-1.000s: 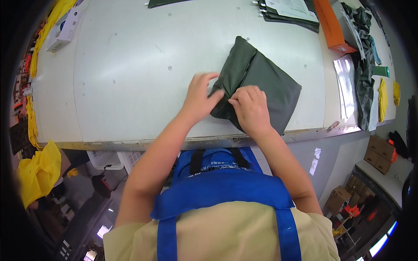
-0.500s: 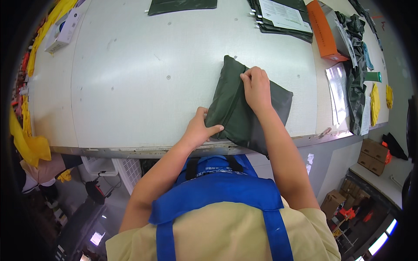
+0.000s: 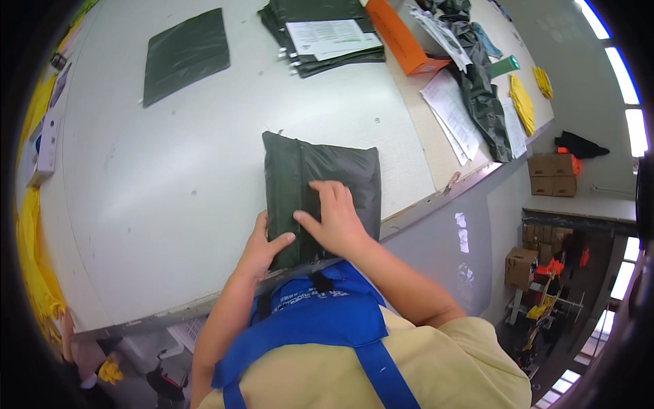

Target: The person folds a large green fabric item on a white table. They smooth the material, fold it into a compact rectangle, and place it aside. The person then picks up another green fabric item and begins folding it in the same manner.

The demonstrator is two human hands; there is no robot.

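A flat, square dark green fabric pouch [image 3: 340,167] lies near the table's front edge, a long raised seam or flap running down its left part. My left hand [image 3: 260,249] grips its lower left side, thumb on top and the other fingers around the edge, partly hidden. Across the middle of the pouch rests my right hand [image 3: 335,217], its thumb spread toward the seam and its bent fingers touching the fabric; nothing shows in its grasp.
Another flat dark green pouch [image 3: 187,58] lies at the far left. Farther back are a stack of dark green pouches [image 3: 340,66] with a paper sheet [image 3: 327,37] on top and an orange box [image 3: 402,41]. Papers [image 3: 451,116] and crumpled dark fabric [image 3: 485,109] lie at right.
My view has turned, so the table appears rotated. My right hand has let go of the pouch's upper seam and now lies lower on its surface; my left hand keeps its hold.
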